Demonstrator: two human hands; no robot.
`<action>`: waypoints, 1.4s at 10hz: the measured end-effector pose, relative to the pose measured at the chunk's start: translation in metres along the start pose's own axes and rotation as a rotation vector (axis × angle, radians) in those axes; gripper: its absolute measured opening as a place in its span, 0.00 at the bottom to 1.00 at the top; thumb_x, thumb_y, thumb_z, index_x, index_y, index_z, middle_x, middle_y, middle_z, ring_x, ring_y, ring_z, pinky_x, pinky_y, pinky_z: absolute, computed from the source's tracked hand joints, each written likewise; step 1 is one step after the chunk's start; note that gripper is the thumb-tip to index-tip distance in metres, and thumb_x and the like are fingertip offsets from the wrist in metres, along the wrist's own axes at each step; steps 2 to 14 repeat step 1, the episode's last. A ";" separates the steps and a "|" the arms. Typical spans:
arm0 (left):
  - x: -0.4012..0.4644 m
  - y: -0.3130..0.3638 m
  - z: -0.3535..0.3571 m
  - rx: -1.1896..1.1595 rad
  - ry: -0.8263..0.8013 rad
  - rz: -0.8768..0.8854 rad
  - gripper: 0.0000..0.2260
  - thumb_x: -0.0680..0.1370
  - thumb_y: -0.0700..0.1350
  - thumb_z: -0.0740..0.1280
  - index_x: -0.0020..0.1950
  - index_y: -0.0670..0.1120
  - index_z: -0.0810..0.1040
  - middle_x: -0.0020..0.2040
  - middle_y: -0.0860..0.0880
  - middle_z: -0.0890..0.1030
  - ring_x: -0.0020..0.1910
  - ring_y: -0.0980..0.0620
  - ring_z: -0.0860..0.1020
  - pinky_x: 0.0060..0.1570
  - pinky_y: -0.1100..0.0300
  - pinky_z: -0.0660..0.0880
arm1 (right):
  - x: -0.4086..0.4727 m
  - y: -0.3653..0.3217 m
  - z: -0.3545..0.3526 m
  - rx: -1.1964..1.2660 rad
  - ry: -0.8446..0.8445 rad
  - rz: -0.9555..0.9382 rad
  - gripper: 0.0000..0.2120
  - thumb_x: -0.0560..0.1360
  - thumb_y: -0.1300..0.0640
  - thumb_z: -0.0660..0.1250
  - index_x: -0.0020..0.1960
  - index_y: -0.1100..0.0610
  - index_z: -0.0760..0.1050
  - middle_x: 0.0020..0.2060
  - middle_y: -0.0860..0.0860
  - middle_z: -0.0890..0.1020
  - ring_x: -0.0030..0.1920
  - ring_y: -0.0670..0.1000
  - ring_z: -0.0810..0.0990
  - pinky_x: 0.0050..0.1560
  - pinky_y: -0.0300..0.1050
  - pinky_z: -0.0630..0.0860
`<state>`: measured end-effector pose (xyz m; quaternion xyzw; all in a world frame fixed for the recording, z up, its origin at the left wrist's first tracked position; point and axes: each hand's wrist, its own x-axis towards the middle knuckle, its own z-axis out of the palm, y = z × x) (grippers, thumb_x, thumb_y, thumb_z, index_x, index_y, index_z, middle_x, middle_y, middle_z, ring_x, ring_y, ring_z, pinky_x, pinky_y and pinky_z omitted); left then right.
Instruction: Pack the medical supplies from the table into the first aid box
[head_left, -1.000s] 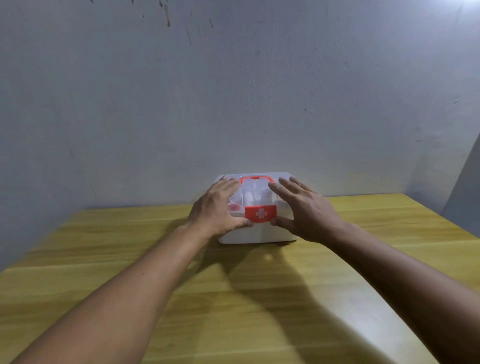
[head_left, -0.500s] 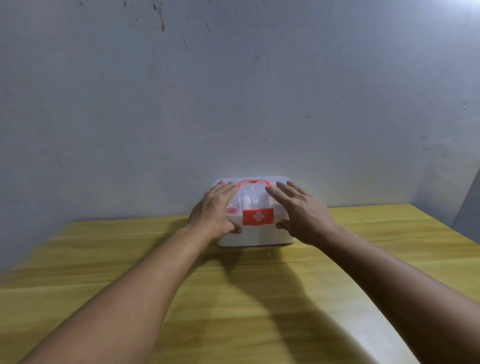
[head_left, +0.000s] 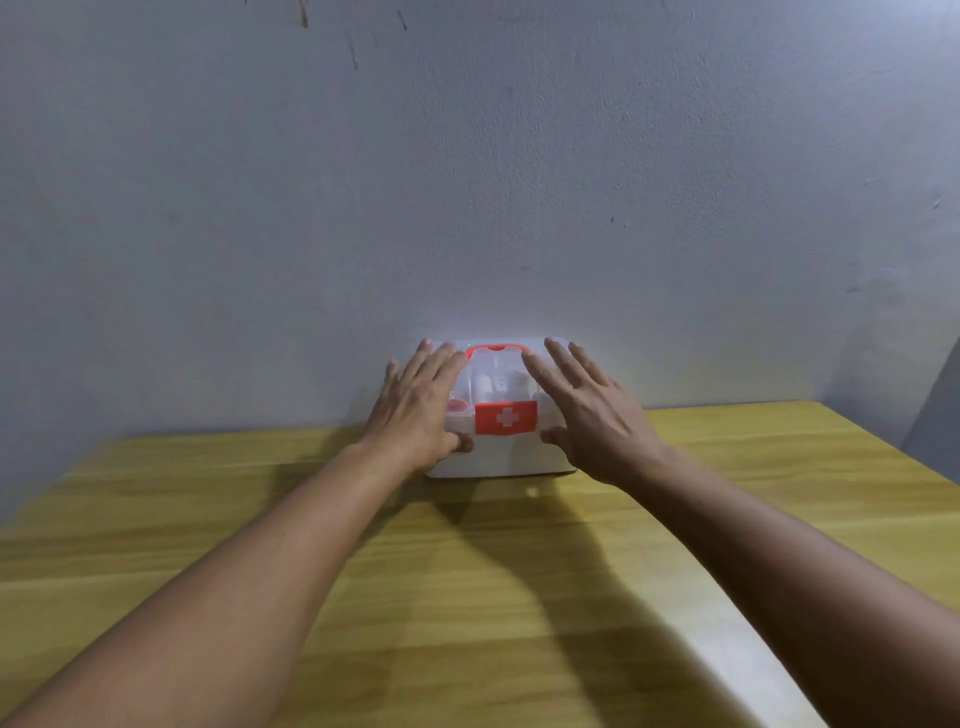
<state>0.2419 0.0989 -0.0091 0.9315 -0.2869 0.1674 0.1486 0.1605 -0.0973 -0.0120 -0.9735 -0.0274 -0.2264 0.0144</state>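
I see the first aid box (head_left: 506, 457) at the far edge of the wooden tabletop (head_left: 467, 597), against the grey wall (head_left: 467, 182). It is white with a clear lid, a red handle (head_left: 496, 348) and a red latch (head_left: 505, 417) bearing a white cross; I read no words. My left hand (head_left: 418, 410) and right hand (head_left: 589, 415) lie flat, fingers spread, pressing the lid.
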 end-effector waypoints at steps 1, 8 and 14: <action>-0.025 0.008 0.011 0.144 0.038 -0.088 0.59 0.70 0.54 0.73 0.71 0.46 0.22 0.74 0.43 0.24 0.74 0.44 0.27 0.72 0.41 0.30 | -0.023 0.007 0.014 0.051 0.049 0.110 0.48 0.74 0.50 0.69 0.78 0.55 0.36 0.78 0.55 0.40 0.78 0.56 0.41 0.76 0.58 0.52; -0.025 0.008 0.011 0.144 0.038 -0.088 0.59 0.70 0.54 0.73 0.71 0.46 0.22 0.74 0.43 0.24 0.74 0.44 0.27 0.72 0.41 0.30 | -0.023 0.007 0.014 0.051 0.049 0.110 0.48 0.74 0.50 0.69 0.78 0.55 0.36 0.78 0.55 0.40 0.78 0.56 0.41 0.76 0.58 0.52; -0.025 0.008 0.011 0.144 0.038 -0.088 0.59 0.70 0.54 0.73 0.71 0.46 0.22 0.74 0.43 0.24 0.74 0.44 0.27 0.72 0.41 0.30 | -0.023 0.007 0.014 0.051 0.049 0.110 0.48 0.74 0.50 0.69 0.78 0.55 0.36 0.78 0.55 0.40 0.78 0.56 0.41 0.76 0.58 0.52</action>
